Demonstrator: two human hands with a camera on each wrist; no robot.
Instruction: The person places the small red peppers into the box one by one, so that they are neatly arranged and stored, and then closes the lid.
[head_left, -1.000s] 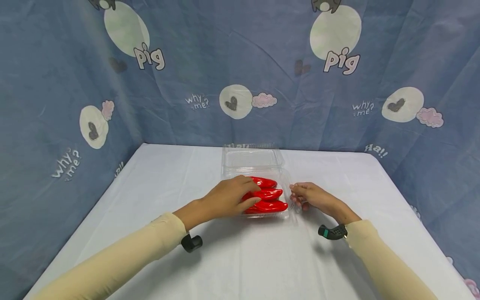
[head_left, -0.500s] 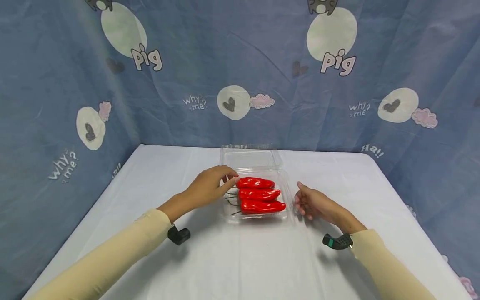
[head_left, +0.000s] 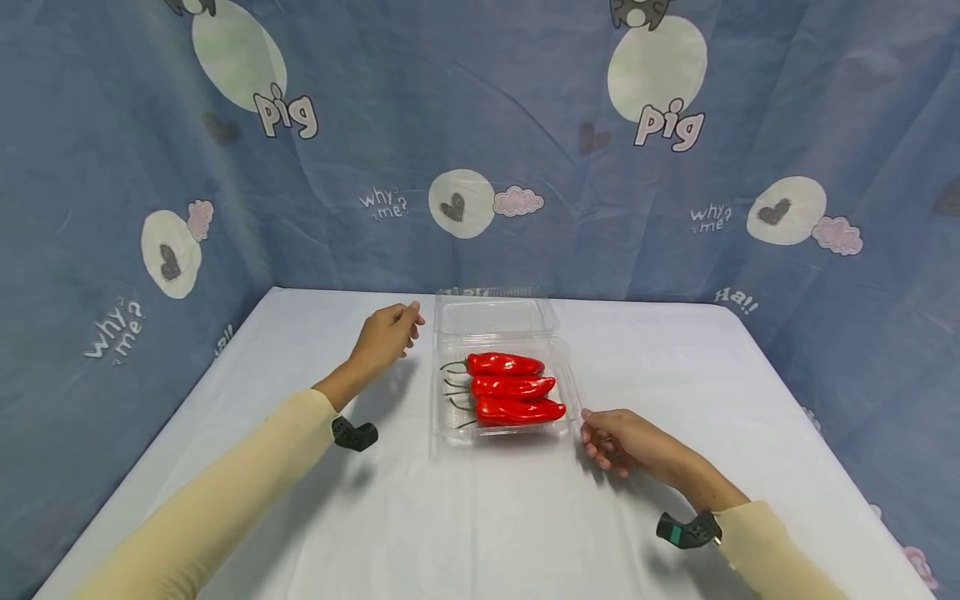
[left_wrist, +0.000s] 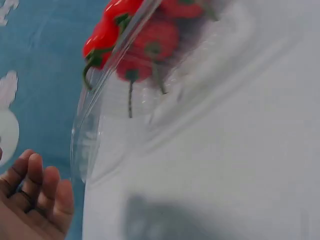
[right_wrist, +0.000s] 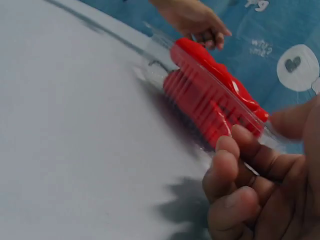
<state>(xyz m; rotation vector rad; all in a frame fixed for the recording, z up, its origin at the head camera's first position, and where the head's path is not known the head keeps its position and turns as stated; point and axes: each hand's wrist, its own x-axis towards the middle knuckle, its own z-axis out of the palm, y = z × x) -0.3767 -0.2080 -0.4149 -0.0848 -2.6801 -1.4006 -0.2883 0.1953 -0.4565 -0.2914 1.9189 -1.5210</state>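
Red chili peppers (head_left: 513, 387) with green stems lie in rows inside a clear plastic clamshell box (head_left: 442, 417), stems to the left. The box's clear lid (head_left: 495, 318) is folded back behind it. My left hand (head_left: 386, 337) hovers left of the lid, holding nothing, its fingers (left_wrist: 35, 187) loosely bent. My right hand (head_left: 626, 442) is by the box's front right corner, thumb and forefinger apart around that corner. Whether they touch the plastic I cannot tell. In the right wrist view, the peppers (right_wrist: 215, 95) show through the ribbed side of the box.
A white cloth covers the table (head_left: 465, 525). Blue printed fabric (head_left: 360, 250) hangs behind the table and along its sides. Each wrist wears a black strapped device, the left one (head_left: 354, 434) and the right one (head_left: 686, 530).
My left hand has left the peppers and moved back and left, beside the lid. My right hand has come toward me to the box's front right corner. The peppers stay in the box.
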